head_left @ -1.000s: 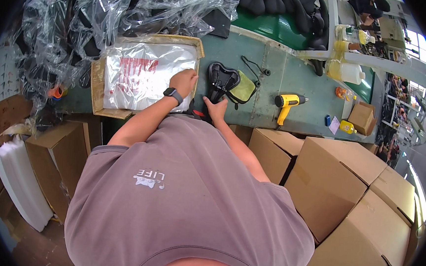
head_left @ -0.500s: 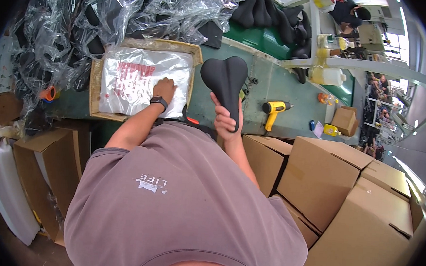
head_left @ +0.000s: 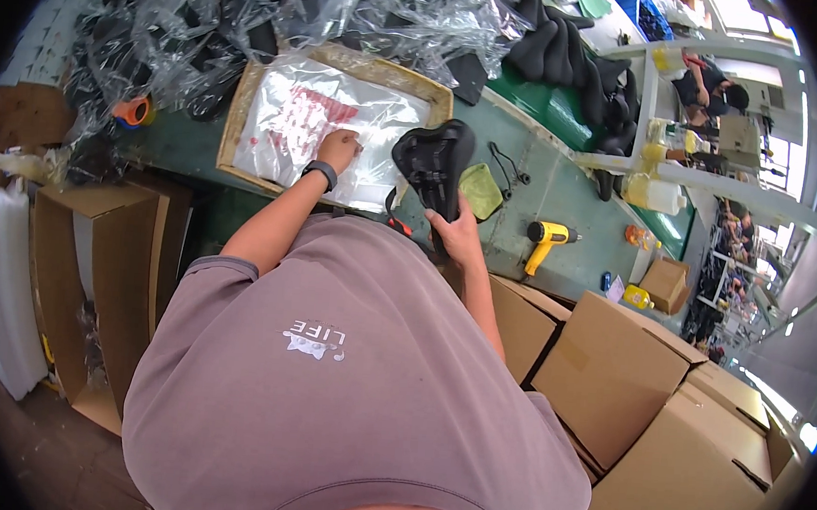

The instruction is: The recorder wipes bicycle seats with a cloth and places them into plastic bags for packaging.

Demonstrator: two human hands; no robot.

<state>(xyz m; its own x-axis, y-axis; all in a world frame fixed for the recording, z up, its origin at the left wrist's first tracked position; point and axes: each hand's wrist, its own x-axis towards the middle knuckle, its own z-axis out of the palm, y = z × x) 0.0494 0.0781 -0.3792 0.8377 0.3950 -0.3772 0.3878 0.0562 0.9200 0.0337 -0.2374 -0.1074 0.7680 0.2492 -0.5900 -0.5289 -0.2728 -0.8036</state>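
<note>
My right hand (head_left: 459, 235) grips a black bicycle saddle (head_left: 435, 153) by its narrow nose. The saddle's underside faces up, and its wide end points away from me. To the left, a shallow cardboard box (head_left: 238, 120) holds a stack of clear plastic bags (head_left: 389, 126) with red print. My left hand (head_left: 340, 148), a dark watch on its wrist, lies on this stack with its fingers curled in against the top bag. The fingertips are partly hidden. A green cloth (head_left: 479, 192) lies on the bench just right of the saddle.
Plastic-wrapped saddles (head_left: 284, 9) are heaped behind the box. Bare black saddles (head_left: 556, 47) lie on a green surface at the far right. A yellow heat gun (head_left: 547, 241) rests on the bench (head_left: 514, 229). Large cartons (head_left: 609, 373) stand at my right, an opened carton (head_left: 97, 233) at my left.
The saddle in my right hand has been turned over, from smooth top to underside. My left hand stays on the bags, its fingers now more curled. The view has shifted.
</note>
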